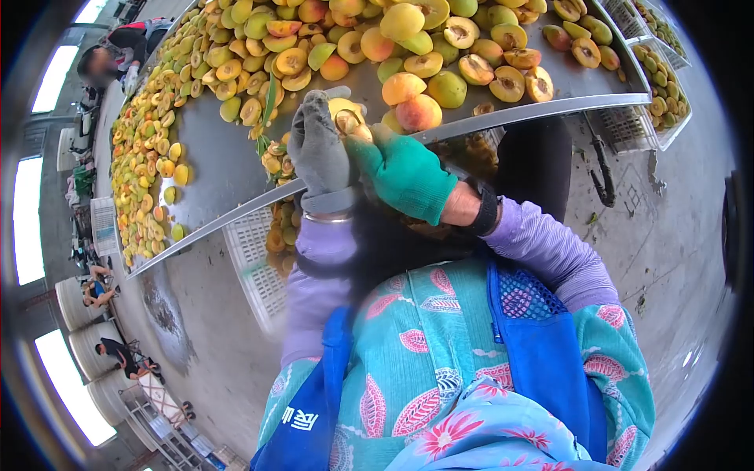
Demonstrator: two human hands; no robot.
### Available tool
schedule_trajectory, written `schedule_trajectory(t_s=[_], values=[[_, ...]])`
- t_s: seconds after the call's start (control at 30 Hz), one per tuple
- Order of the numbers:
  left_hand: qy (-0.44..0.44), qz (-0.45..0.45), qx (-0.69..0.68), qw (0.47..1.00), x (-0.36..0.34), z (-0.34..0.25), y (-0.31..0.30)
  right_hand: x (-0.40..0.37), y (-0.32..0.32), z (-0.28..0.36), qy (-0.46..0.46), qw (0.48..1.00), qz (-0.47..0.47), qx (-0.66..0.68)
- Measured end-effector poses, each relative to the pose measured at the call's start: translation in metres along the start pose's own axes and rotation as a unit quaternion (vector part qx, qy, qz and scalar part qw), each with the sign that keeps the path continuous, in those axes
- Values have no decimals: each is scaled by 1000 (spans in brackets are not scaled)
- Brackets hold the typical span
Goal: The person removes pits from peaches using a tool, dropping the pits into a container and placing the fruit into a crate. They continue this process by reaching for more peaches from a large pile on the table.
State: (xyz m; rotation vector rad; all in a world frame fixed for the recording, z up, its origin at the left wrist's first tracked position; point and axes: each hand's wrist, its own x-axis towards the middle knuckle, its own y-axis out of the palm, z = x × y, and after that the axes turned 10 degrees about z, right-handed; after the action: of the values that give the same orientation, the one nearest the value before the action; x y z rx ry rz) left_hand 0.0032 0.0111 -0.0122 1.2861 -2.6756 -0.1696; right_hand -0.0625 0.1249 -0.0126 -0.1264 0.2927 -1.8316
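A cut apricot (351, 122) with its brown stone hollow facing up is pinched between my two gloved hands, just above the metal table's near edge. My left hand (318, 149), in a grey glove, closes around its left side. From the right, my right hand (408, 174), in a green glove, presses its thumb and fingers against the fruit. Whether a tool is hidden in the right hand, I cannot make out. Just beyond my hands lie whole apricots (418, 112) and apricot halves (475, 69), some with stones in them.
The metal table (228, 161) has a raised rim and bears a large heap of apricots. A white crate (255, 271) stands below its edge on the left. More fruit-filled crates (664, 86) are at the right. Other people (122, 357) are in the left background.
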Motion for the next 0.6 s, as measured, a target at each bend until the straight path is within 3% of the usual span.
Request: schedule_trajectory(t_s=[0.03,0.1,0.17,0.2,0.27,0.3,0.4,0.43,0.53,0.57,0.6], values=[[-15,-7,-43,999,-3,-5,6,-2,6,2,-13,999,-30,25],[-12,-25,12,1000,-4,-2,10,-6,14,7,-39,992,-95,76],[4,-31,31,999,-3,2,15,0,14,-11,-13,989,-50,136],[-19,17,101,995,0,1,14,0,14,-18,1,986,-27,166],[-62,111,237,963,15,-8,5,-5,-3,4,124,923,65,358],[-98,164,231,954,21,-13,1,-6,-9,12,182,869,111,446],[-74,158,54,983,32,5,-7,3,10,6,115,777,116,608],[-90,161,65,981,30,0,-2,5,18,7,123,841,24,526],[-47,279,151,947,33,-5,0,-1,12,2,139,851,72,500],[-64,310,163,934,36,-8,-2,-2,10,2,110,782,147,595],[-115,274,45,954,30,-10,-1,-1,7,5,76,697,218,678]])
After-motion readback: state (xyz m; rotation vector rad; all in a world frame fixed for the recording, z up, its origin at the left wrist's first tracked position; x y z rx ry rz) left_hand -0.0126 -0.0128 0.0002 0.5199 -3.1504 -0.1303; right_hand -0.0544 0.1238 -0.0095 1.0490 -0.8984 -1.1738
